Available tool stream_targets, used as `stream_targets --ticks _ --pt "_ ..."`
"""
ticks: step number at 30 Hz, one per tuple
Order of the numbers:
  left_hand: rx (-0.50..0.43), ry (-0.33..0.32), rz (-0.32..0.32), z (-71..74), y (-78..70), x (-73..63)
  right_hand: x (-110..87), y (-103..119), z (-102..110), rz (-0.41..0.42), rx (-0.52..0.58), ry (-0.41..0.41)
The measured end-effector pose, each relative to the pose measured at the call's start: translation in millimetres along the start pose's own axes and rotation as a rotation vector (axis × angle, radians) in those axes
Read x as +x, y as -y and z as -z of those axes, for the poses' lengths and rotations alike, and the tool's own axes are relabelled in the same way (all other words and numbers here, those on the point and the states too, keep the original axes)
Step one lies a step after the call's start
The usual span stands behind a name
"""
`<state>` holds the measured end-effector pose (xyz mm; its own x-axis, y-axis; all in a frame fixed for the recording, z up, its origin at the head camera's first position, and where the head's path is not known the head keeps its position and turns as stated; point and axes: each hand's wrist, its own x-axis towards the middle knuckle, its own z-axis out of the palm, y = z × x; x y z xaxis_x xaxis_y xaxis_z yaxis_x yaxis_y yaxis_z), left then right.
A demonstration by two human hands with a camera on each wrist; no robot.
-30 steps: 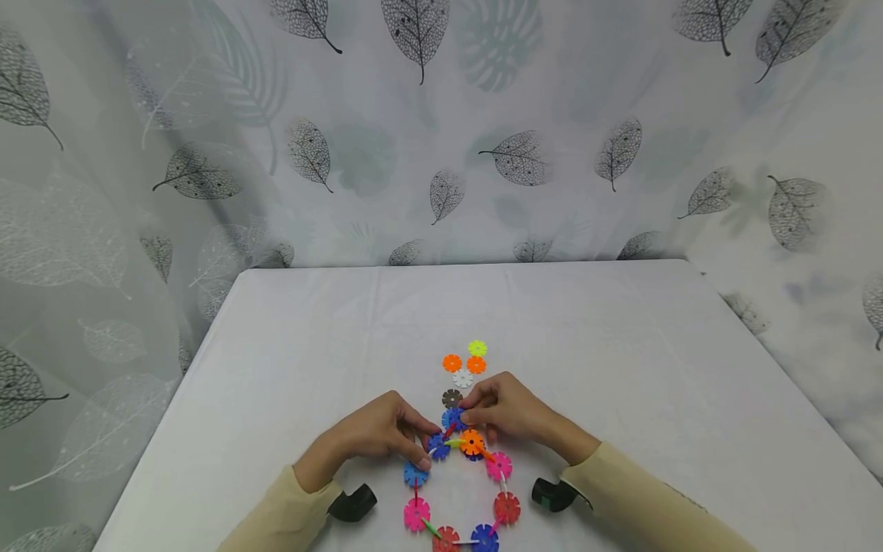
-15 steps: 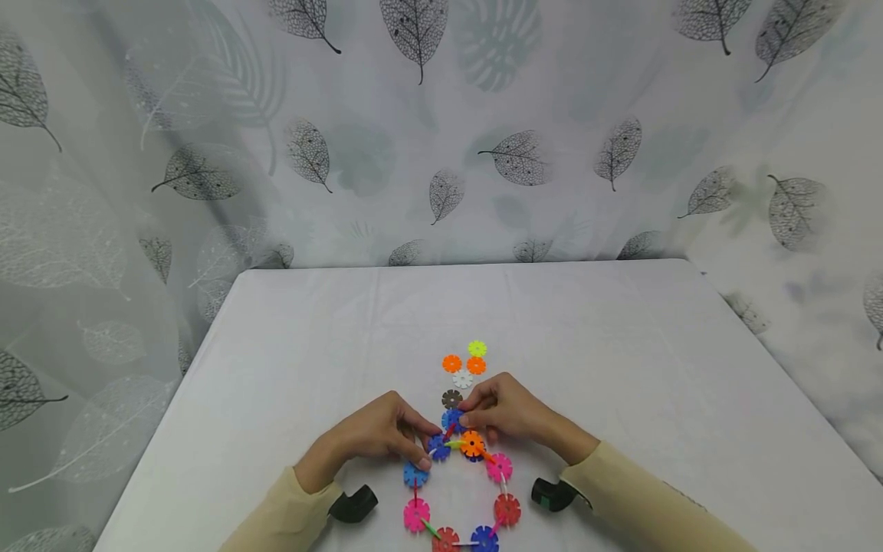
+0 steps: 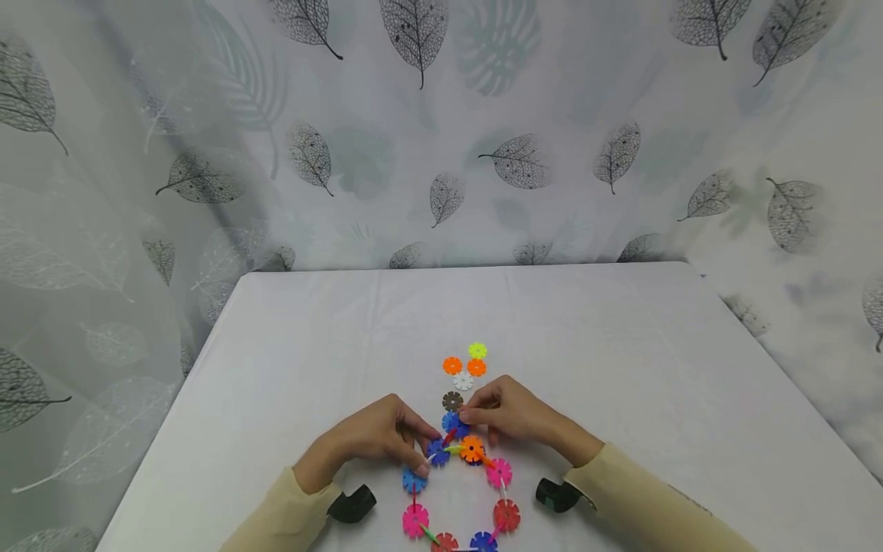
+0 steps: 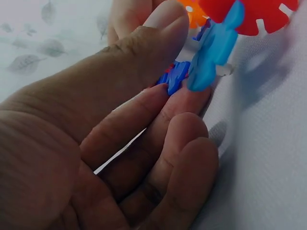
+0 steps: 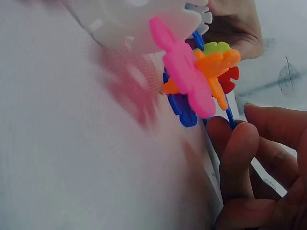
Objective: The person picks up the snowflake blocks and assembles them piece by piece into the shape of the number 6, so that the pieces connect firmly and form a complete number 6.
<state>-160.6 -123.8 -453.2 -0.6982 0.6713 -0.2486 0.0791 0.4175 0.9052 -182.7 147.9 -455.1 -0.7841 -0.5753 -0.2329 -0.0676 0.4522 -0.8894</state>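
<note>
Slotted plastic building discs are joined edge to edge in a ring on the white table. At its far left side, my left hand point(image 3: 372, 437) holds a dark blue disc point(image 3: 438, 452) with its fingertips, thumb beside a light blue disc point(image 3: 415, 481). The thumb stretches past that light blue disc point(image 4: 213, 55) in the left wrist view. My right hand point(image 3: 513, 415) pinches a blue disc point(image 3: 454, 423) at the top of the ring, next to an orange disc point(image 3: 472, 449). A thin blue edge point(image 5: 230, 116) shows between those fingertips in the right wrist view.
Beyond the hands lie loose discs: a brown one point(image 3: 452, 401), a white one point(image 3: 463, 381), two orange ones, the left orange disc point(image 3: 451, 366) among them, and a yellow disc point(image 3: 477, 350). A leaf-print curtain point(image 3: 386, 153) hangs behind the white table point(image 3: 310, 330).
</note>
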Motion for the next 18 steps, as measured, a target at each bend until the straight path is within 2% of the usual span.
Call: stream_targets --ticks 7,10,13,18 --pt "-0.007 0.031 -0.018 2.3 0.0 -1.3 -0.7 0 5 -0.015 -0.02 -0.015" --pt "-0.003 0.031 -0.019 2.7 -0.2 -2.3 0.3 1 10 -0.015 -0.024 -0.048" --pt "-0.007 0.03 -0.014 2.9 -0.4 -3.0 3.4 0 16 0.002 -0.022 -0.114" --pt "0.005 0.024 -0.005 2.9 -1.0 -3.6 9.6 -3 28 0.024 -0.039 -0.289"
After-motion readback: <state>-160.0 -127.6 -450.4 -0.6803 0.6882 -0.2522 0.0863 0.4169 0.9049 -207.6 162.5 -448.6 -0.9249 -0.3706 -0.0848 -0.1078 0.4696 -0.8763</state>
